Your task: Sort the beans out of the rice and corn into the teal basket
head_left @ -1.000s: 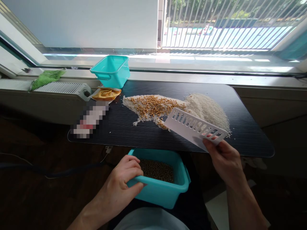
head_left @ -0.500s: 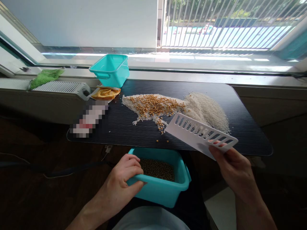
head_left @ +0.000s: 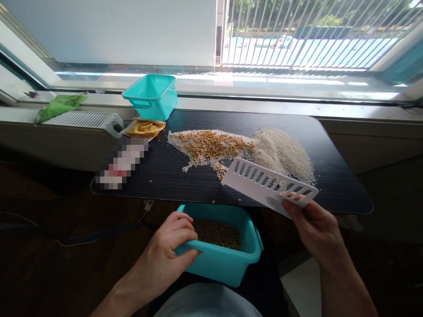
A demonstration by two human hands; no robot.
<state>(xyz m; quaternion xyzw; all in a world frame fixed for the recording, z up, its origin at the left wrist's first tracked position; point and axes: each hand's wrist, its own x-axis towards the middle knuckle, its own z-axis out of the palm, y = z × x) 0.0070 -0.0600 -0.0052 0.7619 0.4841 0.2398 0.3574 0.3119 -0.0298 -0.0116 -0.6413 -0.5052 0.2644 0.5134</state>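
My left hand (head_left: 175, 240) is closed over the left rim of a teal plastic bin (head_left: 228, 264). Inside it lies a layer of small round beans (head_left: 216, 233), looking brownish in the shade. Between the fingers and thumb of my right hand (head_left: 312, 224) is a white slotted plastic panel (head_left: 249, 187), tilted over the table's near edge. Just beyond its left end, yellow beans (head_left: 211, 145) are spread over white grains. To the right rises a heap of white grains (head_left: 286, 152) that look like rice. Two loose beans sit at the table's edge, above the bin.
The dark table (head_left: 340, 176) has rounded corners and stands against the window sill. At its back left are another teal bin (head_left: 153, 99) and a folded yellow cloth (head_left: 145, 128). A pixelated item (head_left: 124, 165) lies at the left end. A green cloth (head_left: 62, 107) rests on the radiator (head_left: 82, 121).
My right hand has brought the slotted panel slightly left and lower. The loose beans near it have shifted toward the table's near edge. My left hand stays on the bin rim.
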